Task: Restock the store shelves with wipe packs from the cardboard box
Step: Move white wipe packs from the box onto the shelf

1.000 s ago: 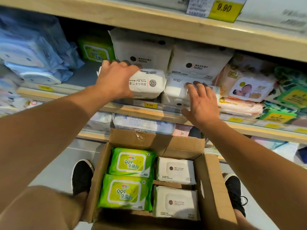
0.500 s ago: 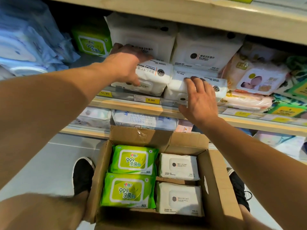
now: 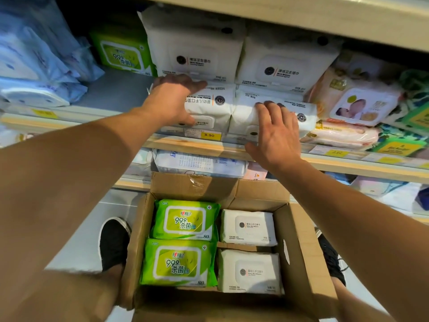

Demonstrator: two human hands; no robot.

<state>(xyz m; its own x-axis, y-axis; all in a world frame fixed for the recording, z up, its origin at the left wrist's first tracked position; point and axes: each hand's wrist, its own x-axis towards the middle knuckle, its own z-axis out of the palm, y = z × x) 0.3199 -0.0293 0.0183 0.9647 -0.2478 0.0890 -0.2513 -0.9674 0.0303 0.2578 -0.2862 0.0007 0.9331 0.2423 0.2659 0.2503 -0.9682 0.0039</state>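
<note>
My left hand (image 3: 173,102) grips the left end of a white wipe pack (image 3: 212,105) lying on top of another white pack at the front of the middle shelf (image 3: 190,145). My right hand (image 3: 276,133) lies flat with spread fingers against the neighbouring white wipe pack (image 3: 306,112), without closing around it. Below, the open cardboard box (image 3: 299,252) holds two green wipe packs (image 3: 183,220) on its left side and two white wipe packs (image 3: 248,227) on its right side.
Two big white packs (image 3: 195,47) stand behind the front ones, a green pack (image 3: 120,52) at the back left, blue packs (image 3: 34,66) far left, pink baby packs (image 3: 357,105) right. A bare grey shelf patch (image 3: 116,91) lies left of my left hand. My black shoes (image 3: 113,242) flank the box.
My left hand has pushed the white pack further onto the shelf, on top of the stack. My right hand has slid up against the right pack. My view has moved closer.
</note>
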